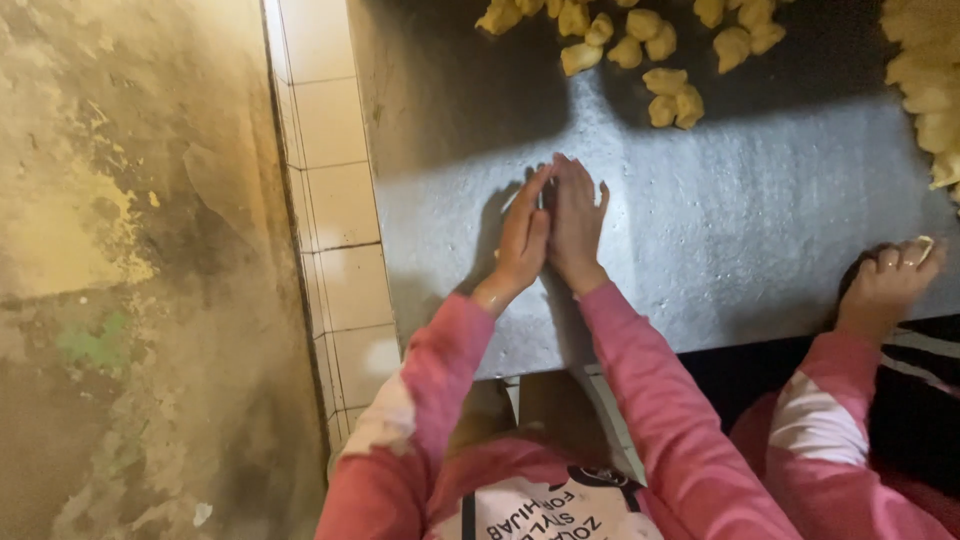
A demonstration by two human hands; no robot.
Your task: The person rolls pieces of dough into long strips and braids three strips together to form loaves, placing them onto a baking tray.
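On the grey slab (760, 220), left hand (522, 243) and right hand (577, 225) press together, palms rolling something hidden; nearby dough pieces (645, 55) look soft, best cupped gently.

You have a grey, flour-dusted table (760, 220) in front of you, with small yellowish dough lumps (640, 50) scattered along its far edge and a bigger mass of dough (930, 90) at the far right. Cream tiles (335, 200) face its left side, beside a stained floor (130, 300).
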